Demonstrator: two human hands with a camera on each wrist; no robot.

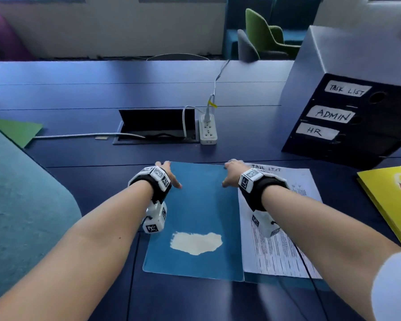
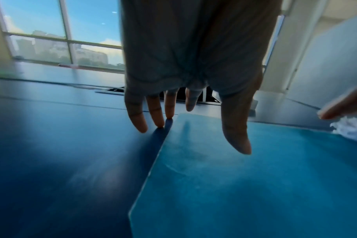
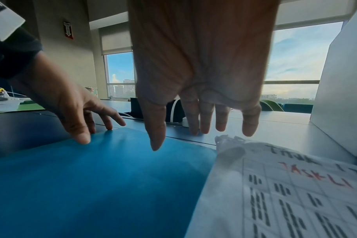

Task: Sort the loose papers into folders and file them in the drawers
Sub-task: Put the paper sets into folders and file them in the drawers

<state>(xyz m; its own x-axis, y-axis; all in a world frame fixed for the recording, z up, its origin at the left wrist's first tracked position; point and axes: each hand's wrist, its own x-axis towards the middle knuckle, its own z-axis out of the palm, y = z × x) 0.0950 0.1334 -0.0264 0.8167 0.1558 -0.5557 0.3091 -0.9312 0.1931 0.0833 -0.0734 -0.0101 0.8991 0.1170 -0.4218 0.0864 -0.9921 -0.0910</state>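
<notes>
- Blue folder (image 1: 195,212) lies flat on the bench (image 1: 79,93), right in front of you; it's your landmark. A torn white label patch sits on its near half.
- Your left hand (image 1: 168,173) is at the folder's far-left corner: fingers spread and straight, tips at the bench by the edge, thumb over the cover. Not gripping anything.
- Your right hand (image 1: 232,173) is at the far-right corner, fingers likewise extended & loose, hovering by the edge; holds nothing.
- "Task list" papers (image 1: 285,230) stick out from the folder's right side, seemingly on its open lower flap, so prob. 1 batch is in but the folder isn't squared up or filed yet.
- Drawer box (image 1: 347,117) stands well beyond the folder to the right, labels TASK LIST / ADMIN / HR; drawers look shut.
- Yellow folder (image 1: 389,200), further right of the papers, still on the bench; green folder (image 1: 16,130) far left.
- Judgement: early-to-mid stage. Left to do: file blue folder, then yellow & green.
</notes>
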